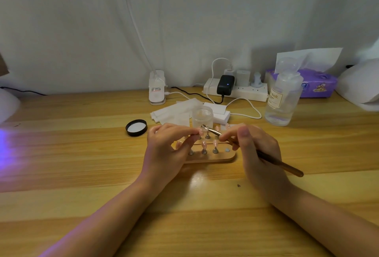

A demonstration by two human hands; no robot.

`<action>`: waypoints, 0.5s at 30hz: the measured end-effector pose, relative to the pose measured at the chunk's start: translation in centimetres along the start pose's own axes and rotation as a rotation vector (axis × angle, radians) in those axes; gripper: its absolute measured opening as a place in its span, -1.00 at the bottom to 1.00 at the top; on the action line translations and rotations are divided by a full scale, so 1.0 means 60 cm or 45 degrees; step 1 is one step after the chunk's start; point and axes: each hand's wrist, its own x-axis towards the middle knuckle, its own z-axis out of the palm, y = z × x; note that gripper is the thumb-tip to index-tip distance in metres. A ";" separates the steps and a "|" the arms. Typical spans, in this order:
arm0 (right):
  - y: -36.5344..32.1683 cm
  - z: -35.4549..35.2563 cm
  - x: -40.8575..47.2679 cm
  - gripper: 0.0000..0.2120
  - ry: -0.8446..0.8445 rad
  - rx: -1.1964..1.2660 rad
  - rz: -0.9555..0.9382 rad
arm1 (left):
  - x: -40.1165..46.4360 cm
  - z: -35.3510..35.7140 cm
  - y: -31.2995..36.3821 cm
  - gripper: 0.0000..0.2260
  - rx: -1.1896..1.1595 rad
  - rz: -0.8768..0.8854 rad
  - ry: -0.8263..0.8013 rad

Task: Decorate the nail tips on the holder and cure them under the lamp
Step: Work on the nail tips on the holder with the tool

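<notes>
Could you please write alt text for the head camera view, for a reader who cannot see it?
Over a wooden nail tip holder on a wooden table, the left hand pinches a pink nail tip while the right hand holds a brush towards it. Behind lie an open clear jar, its black lid and a power strip.

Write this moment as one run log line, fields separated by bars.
step: decorating | left hand: pinches nail tip | right hand: holds brush, head at tip | holder: on table | jar: open, lid beside
</notes>
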 end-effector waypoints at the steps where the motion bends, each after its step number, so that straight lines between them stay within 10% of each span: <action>1: -0.001 0.001 -0.001 -0.61 -0.011 0.009 0.013 | 0.000 0.000 0.000 -0.82 -0.004 -0.006 0.002; 15: -0.002 0.001 0.000 -0.66 -0.018 0.034 0.031 | -0.002 0.001 -0.001 -0.77 -0.040 -0.049 0.013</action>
